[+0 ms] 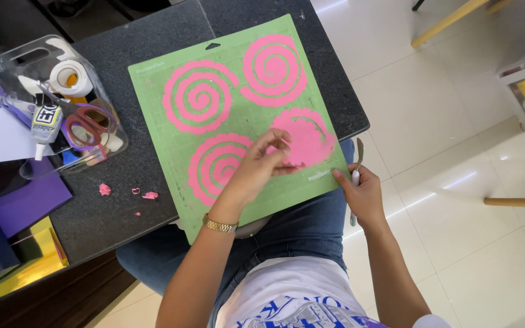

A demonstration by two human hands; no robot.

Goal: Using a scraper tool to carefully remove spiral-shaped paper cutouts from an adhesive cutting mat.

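On the green mat half over the dark worktop, the left hand pinches the pink paper spiral, seemingly mid-peel, needing a slow lift, while the right hand grips a weeding tool, steadying the mat's edge.

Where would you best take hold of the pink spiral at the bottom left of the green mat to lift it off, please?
Probably at the spiral's free outer tail along its rim, coming from above with fingertips. The strip is thin and lies flat on the green mat, so only a loose end offers purchase; the coil should then peel inward toward its centre.
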